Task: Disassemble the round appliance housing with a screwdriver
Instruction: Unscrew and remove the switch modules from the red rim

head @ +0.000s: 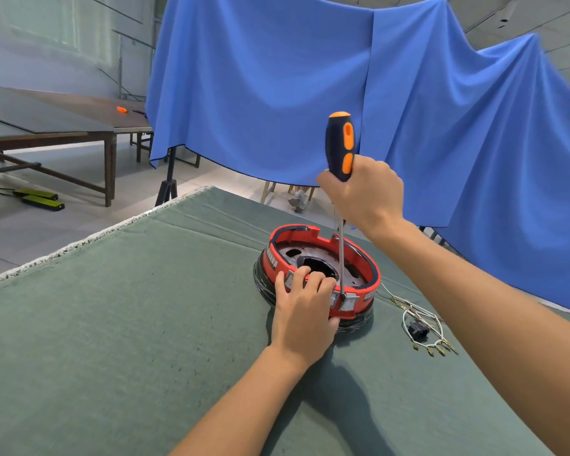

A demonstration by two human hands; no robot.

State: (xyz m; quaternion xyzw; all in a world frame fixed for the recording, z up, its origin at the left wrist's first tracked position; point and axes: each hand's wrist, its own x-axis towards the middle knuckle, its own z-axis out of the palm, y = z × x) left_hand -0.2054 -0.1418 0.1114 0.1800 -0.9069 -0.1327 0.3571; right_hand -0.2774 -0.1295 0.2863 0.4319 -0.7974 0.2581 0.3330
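Both forearms come in from the bottom of the frame, so that's what you see first. Left hand (305, 311) sits just below centre, fingers curled over the near rim of the round housing (318, 274) with the thumb tucked against the outside wall, clamping it down. Right hand (364, 195) is above it, right of centre, wrapped tight around the lower part of the screwdriver (340, 146) handle, fist closed, with the black-and-orange top sticking out above. Shaft runs nearly straight down and the tip lands on the near side of the rim, right beside the left fingers. Can't make out the screw itself, too small.

Housing sits on the green cloth table (112, 324), a bit right of the middle of the frame. It's a red plastic ring on a shiny black base, open on top, with a grey metal plate inside that has a dark hole in the middle. A couple of grey tabs show on the near wall.

Progress-wise I'd guess it's partway: nothing covers the top, and a loose wire harness (422, 327) with a black plug lies on the cloth just to the right, apart from the housing. Red ring and base look joined, so that's likely what's left.

Blue sheet (277, 77) hangs across the back.
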